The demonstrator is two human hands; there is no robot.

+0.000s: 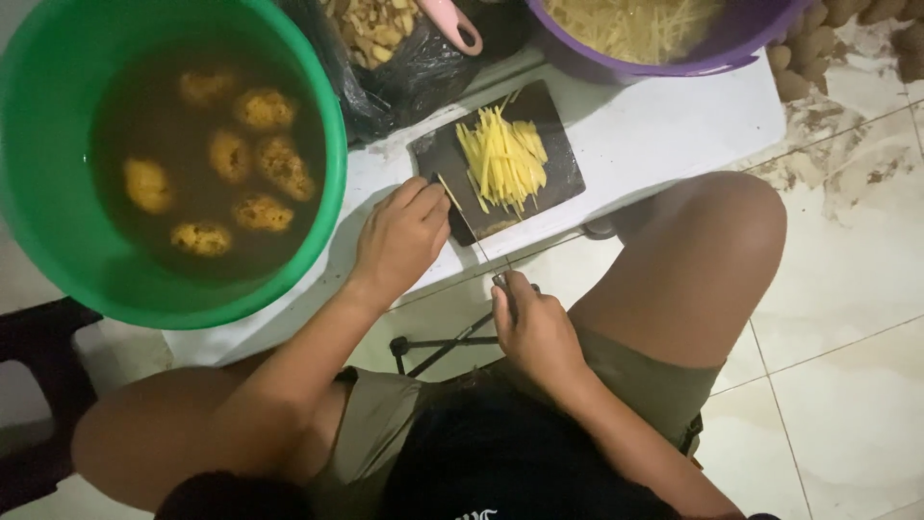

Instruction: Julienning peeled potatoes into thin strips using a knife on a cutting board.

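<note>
A dark cutting board (558, 183) lies on a low white table (674, 125) and carries a pile of thin yellow potato strips (502, 159). My right hand (534, 327) grips the handle of a knife (472, 229), whose thin blade runs up across the board's near left edge. My left hand (402, 236) rests with curled fingers at the board's left corner, right beside the blade and touching a small piece of potato that is mostly hidden under the fingers.
A green bucket (38, 193) of murky water with several peeled potatoes stands at the left. A black bag (414, 72) of peelings and a purple basin (712, 53) of cut strips sit behind the board. Unpeeled potatoes (808, 48) lie on the tiled floor.
</note>
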